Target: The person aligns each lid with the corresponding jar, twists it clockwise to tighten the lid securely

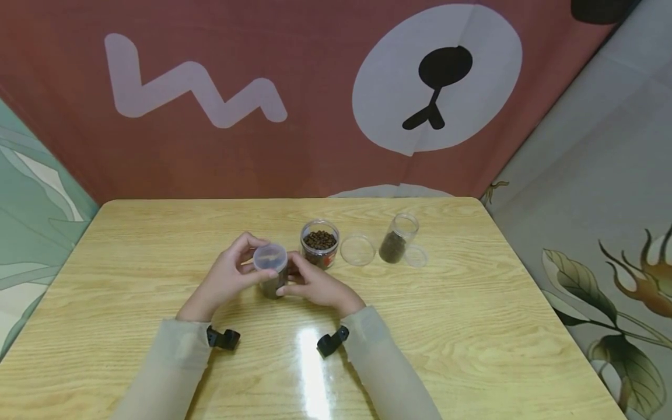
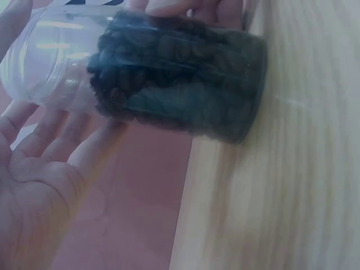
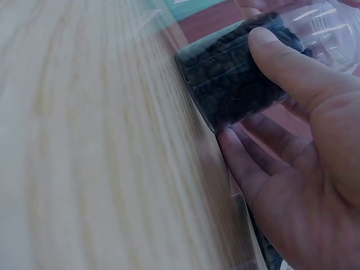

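A clear cylindrical jar (image 1: 270, 287) with a translucent lid (image 1: 270, 256) stands upright between both hands, partly filled with dark coffee beans (image 2: 185, 73). My left hand (image 1: 228, 271) grips its upper part by the lid, thumb in front and fingers round the far side. Lower down, my right hand (image 1: 317, 286) holds the jar's side, its thumb (image 3: 275, 50) lying across the wall. The base is at or just above the tabletop; I cannot tell which. Just behind the right hand is a wide open jar (image 1: 320, 256) of brown coffee beans (image 1: 320, 240).
Right of the wide jar lies a round clear lid (image 1: 358, 250) on the wooden table (image 1: 472, 326). Farther right stands a tall open jar (image 1: 405, 224) partly filled with dark contents, with a smaller clear lid (image 1: 416, 256) beside it. A printed cloth (image 1: 210, 157) hangs behind the table.
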`<state>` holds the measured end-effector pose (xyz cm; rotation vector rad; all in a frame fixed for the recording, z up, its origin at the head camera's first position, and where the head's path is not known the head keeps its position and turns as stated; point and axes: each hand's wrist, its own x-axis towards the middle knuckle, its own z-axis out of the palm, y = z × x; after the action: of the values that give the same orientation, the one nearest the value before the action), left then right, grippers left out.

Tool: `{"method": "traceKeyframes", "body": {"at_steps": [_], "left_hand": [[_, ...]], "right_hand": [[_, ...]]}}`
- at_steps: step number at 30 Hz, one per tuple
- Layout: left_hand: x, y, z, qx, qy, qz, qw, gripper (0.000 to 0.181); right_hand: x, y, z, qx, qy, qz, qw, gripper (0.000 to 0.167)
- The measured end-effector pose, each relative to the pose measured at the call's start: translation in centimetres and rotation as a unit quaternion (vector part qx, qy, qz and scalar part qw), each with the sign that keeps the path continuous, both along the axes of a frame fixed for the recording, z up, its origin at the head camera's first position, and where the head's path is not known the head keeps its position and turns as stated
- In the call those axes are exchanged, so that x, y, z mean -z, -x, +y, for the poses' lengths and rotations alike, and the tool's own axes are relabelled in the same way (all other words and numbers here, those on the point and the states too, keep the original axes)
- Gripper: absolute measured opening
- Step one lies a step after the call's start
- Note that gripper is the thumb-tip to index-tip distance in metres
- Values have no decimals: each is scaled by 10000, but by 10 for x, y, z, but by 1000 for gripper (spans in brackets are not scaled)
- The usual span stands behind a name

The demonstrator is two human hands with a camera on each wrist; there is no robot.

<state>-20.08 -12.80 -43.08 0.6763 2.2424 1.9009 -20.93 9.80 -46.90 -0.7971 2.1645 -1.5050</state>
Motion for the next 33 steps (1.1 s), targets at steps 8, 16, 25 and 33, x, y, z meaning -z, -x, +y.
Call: {"method": "traceKeyframes", "body": {"at_steps": [8, 16, 25, 33], "left_hand": [[1, 1, -2, 178, -21, 98, 9998, 48], [0, 1, -5, 349, -98, -151, 9992, 52], [2, 3, -10, 539, -223, -479, 9971, 56], [2, 2, -10, 751, -243, -241, 9966, 55]], "right_hand": [[0, -1, -1, 22, -45, 29, 10000, 62], [0, -1, -1, 3, 26, 61, 10000, 61], [0, 0, -2, 10, 14, 26, 10000, 63], [0, -1, -2, 41, -85, 8, 10000, 64]]}}
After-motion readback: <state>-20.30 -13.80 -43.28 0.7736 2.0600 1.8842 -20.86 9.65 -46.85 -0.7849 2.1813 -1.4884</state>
